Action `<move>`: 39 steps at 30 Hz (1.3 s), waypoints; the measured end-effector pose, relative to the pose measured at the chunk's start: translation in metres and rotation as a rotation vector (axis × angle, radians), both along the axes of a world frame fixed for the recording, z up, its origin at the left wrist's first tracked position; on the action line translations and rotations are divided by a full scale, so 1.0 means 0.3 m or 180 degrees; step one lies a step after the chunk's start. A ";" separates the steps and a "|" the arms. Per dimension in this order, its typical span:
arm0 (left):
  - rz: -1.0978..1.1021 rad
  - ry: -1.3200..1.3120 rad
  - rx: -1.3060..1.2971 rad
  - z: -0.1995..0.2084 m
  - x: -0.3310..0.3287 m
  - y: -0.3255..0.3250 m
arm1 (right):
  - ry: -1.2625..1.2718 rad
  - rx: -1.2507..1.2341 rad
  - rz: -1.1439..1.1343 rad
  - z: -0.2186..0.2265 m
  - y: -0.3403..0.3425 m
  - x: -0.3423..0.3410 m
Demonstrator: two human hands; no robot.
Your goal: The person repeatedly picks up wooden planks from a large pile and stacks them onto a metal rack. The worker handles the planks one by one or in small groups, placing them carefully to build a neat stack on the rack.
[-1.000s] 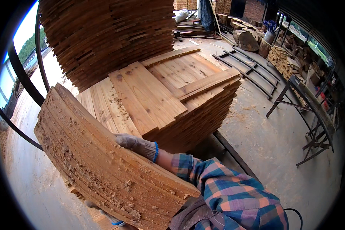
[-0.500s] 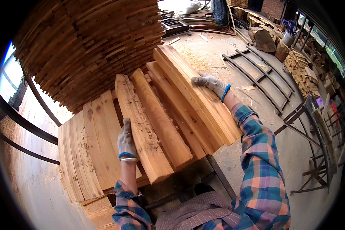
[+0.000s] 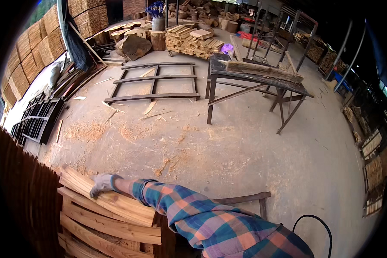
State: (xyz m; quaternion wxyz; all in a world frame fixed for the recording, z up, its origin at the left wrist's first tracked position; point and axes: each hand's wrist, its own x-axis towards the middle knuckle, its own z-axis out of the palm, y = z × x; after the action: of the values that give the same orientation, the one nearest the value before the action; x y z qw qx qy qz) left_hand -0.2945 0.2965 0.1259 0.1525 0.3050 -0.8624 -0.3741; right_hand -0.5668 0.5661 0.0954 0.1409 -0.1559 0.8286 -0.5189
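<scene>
My right hand (image 3: 102, 185), in a pale work glove, lies across the top wooden board (image 3: 131, 207) at the lower left, its fingers curled over the board. Below that board more planks (image 3: 112, 226) are stacked, with gaps between them. My plaid-sleeved right arm (image 3: 202, 210) reaches in from the lower right. My left hand is out of the picture.
A dark wall of stacked slats (image 3: 21, 193) rises left of the planks. Sawdust and wood scraps lie on the concrete floor (image 3: 253, 163). Beyond are a flat metal frame (image 3: 154, 79), a dark workbench (image 3: 217, 64) bearing a rough beam (image 3: 264, 71), and a pile of cut wood (image 3: 185, 43).
The view has swung to the right, so the plank stack now sits at the lower left. My left hand has left the picture; my right hand is still on the top board.
</scene>
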 end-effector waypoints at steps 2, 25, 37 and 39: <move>-0.0275 -0.1185 -0.1808 0.086 -0.074 0.106 | 0.0022 0.0139 0.0026 0.034 -0.047 0.031; -0.0812 0.1063 0.0389 0.084 -0.079 -0.070 | -0.0114 0.0349 0.0277 -0.021 0.039 -0.120; 0.0492 -0.1941 -0.2304 -0.190 0.525 -0.545 | -0.0789 -0.0718 0.0171 -0.021 -0.100 0.099; 0.0505 -0.2010 -0.2360 -0.183 0.529 -0.540 | -0.0878 -0.0595 0.0185 0.002 -0.166 0.144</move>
State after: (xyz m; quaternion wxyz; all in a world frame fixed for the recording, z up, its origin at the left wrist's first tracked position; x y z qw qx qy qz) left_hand -0.1356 0.1344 0.0710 0.0100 0.3934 -0.9157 0.0815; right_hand -0.5235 0.5164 0.0960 0.2532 -0.1196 0.7447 -0.6059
